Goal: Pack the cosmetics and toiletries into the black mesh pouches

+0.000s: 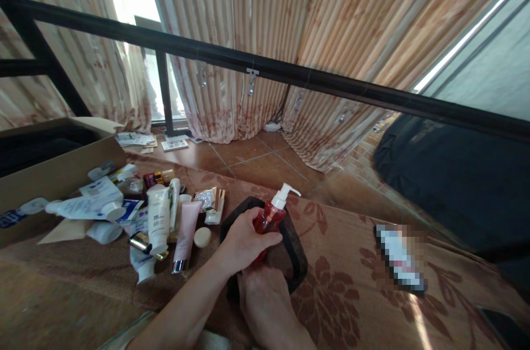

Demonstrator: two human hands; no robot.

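Observation:
My left hand (244, 237) is wrapped round a red pump bottle (269, 217) with a white pump head, which stands slightly tilted. The bottle is over a soft container (300, 256) with a black rim and a brown see-through base, perhaps a mesh bag. My right hand (267, 292) reaches into that container just below the bottle's base. Its fingers are hidden, so whether they touch the bottle cannot be told. Left of the hands lie a pink tube (187, 234), a white tube (158, 217) and a round cream-coloured lid (202, 237).
More tubes and small cosmetics, including a white-and-blue tube (89, 207), lie heaped beside a cardboard box (62, 168). A pixelated object (401, 259) rests on the flowered brown cloth (331, 295) at right. A dark metal rail (265, 65) crosses in front of the curtains.

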